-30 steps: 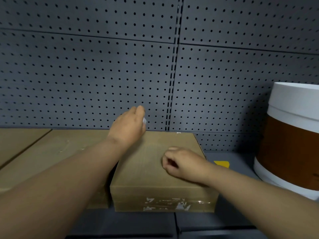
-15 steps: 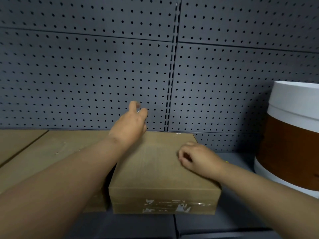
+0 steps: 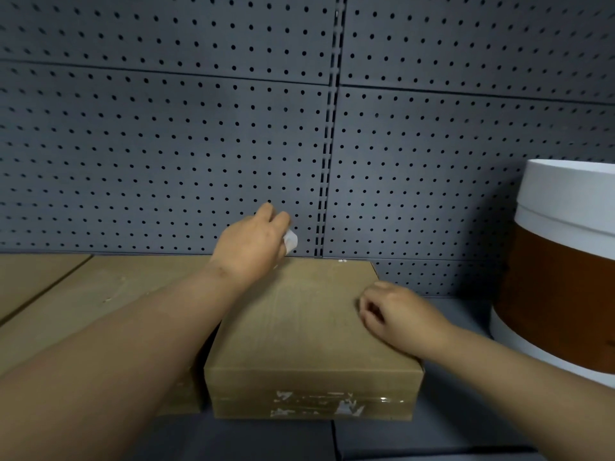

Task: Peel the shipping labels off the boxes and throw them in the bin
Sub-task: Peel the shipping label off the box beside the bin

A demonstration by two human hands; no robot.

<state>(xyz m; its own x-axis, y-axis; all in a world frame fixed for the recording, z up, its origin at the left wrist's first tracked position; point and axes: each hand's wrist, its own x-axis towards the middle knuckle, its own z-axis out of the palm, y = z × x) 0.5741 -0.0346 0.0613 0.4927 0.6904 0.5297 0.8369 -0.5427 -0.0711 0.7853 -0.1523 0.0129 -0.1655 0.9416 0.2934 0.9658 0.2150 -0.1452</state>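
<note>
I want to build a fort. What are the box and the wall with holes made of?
The box looks like plain brown cardboard: matte, with faint ribbing and tape scraps on its front. The wall looks like grey painted metal pegboard, with even rows of holes, though it could be plastic.

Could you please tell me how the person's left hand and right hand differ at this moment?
The left hand is raised above the far edge of the cardboard box, while the right hand rests low on the box's right side. The left hand pinches a crumpled white label scrap; the right hand is loosely curled and holds nothing visible. Both hands are bare and over the same box.
</note>
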